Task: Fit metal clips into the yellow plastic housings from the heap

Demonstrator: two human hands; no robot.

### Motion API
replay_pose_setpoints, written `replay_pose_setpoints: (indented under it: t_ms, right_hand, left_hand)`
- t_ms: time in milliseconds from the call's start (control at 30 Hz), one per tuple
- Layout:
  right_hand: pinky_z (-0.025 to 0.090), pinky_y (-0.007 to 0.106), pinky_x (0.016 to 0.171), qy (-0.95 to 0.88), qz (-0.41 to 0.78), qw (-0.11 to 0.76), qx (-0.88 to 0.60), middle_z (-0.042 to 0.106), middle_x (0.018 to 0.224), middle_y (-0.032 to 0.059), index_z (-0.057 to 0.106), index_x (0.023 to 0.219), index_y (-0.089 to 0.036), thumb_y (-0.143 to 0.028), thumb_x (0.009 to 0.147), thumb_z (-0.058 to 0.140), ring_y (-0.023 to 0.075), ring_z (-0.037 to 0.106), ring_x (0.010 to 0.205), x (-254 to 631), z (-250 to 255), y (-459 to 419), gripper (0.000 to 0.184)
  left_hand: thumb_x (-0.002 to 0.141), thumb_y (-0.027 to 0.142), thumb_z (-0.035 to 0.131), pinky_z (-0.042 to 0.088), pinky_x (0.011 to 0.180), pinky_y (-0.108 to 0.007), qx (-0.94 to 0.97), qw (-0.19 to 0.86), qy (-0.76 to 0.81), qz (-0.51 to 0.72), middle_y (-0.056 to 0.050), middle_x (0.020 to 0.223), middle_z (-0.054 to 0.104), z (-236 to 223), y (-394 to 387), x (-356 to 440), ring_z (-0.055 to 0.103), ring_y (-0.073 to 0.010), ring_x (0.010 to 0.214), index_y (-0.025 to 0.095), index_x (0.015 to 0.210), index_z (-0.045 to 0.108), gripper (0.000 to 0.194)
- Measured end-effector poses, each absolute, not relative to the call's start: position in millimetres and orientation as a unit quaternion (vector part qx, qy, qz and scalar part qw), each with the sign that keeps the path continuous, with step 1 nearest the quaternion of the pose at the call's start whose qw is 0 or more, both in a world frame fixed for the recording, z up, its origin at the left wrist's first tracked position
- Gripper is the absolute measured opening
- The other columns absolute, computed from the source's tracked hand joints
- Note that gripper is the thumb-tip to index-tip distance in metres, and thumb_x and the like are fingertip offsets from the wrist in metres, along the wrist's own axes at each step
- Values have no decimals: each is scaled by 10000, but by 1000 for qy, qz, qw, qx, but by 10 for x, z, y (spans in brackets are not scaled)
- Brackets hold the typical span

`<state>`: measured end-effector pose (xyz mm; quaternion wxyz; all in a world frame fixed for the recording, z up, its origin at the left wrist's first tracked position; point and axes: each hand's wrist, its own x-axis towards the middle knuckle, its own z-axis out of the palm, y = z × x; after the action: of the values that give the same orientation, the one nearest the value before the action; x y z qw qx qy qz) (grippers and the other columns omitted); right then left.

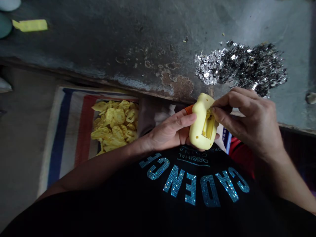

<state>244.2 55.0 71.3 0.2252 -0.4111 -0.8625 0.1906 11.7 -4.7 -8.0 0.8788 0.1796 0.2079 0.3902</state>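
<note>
My left hand [170, 131] is wrapped round a pale yellow plastic casing [197, 126], rounded, with small holes and a long rectangular opening on the side facing up. An orange band [189, 109] sits on one of its fingers. My right hand [251, 113] reaches in from the right, thumb and forefinger pinched at the upper end of the opening. Whatever lies between those fingertips is too small to make out. Just beyond my right hand, a heap of small shiny metal pieces [256, 64] lies on the grey worktop [98, 39].
Below the worktop's edge on the left, several yellow plastic parts [115, 121] are piled on a striped woven sack [81, 131]. A flat yellow strip [32, 25] rests at the worktop's far left, beside rounded pale objects. A small round object [310, 98] is at the right edge.
</note>
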Motion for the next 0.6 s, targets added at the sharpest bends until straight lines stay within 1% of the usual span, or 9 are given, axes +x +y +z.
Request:
replay_pose_setpoints:
  t_ms: [67,133,233,300,367,467,567,600]
  right_hand:
    - [564,475,817,-862,179,223,-419,811,922,46,776,1009,-309,-380,1154,706,272,743,833,2432,706,530,176]
    - [570,477,810,-859,177,231,-422,818,922,41,783,1021,-313,-377,1161,711,269,749,826,2428,695,511,170]
    - [568,463,781,-849,188,258,-421,814,909,31,777,1013,-312,-365,1156,744,257,749,806,2429,673,485,156]
    - [558,457,776,-843,193,277,-418,806,898,24,768,1007,-307,-348,1147,767,250,744,792,2432,663,474,146]
    - [542,455,778,-837,191,296,-418,803,901,20,758,1003,-302,-337,1145,776,244,740,786,2439,661,469,147]
    - [533,457,791,-833,188,311,-418,804,925,22,763,1013,-307,-334,1150,771,251,748,809,2461,669,459,140]
    - [551,491,856,-851,164,285,-409,828,996,37,819,1102,-334,-319,1144,768,280,783,890,2493,671,420,67]
    - [551,510,885,-861,145,273,-405,840,1033,43,836,1150,-350,-320,1145,761,288,790,913,2502,667,398,81]
  left_hand:
    - [1045,554,917,771,982,-501,184,875,217,391,-125,1508,832,-73,-48,118,830,-403,1395,287,1486,761,539]
    - [1035,573,921,773,985,-513,185,875,219,389,-136,1541,818,-72,-49,118,814,-424,1423,289,1505,748,576]
    - [1013,622,927,772,1015,-542,181,885,212,373,-164,1587,793,-70,-46,113,803,-452,1442,296,1615,681,727]
    - [1003,658,922,785,952,-524,180,893,202,360,-181,1617,775,-65,-42,107,804,-474,1435,315,1715,603,853]
    - [1003,685,908,792,866,-484,183,897,194,352,-187,1636,764,-56,-37,99,809,-489,1422,340,1774,545,919]
    - [1016,692,890,787,807,-436,187,899,185,350,-184,1655,754,-37,-33,88,816,-483,1409,365,1810,505,941]
    - [1028,675,883,778,774,-393,188,898,179,356,-173,1663,751,-19,-36,86,832,-460,1385,377,1813,505,920]
    - [1028,678,882,775,764,-383,188,897,177,358,-167,1662,753,-15,-39,88,835,-455,1379,383,1809,512,913]
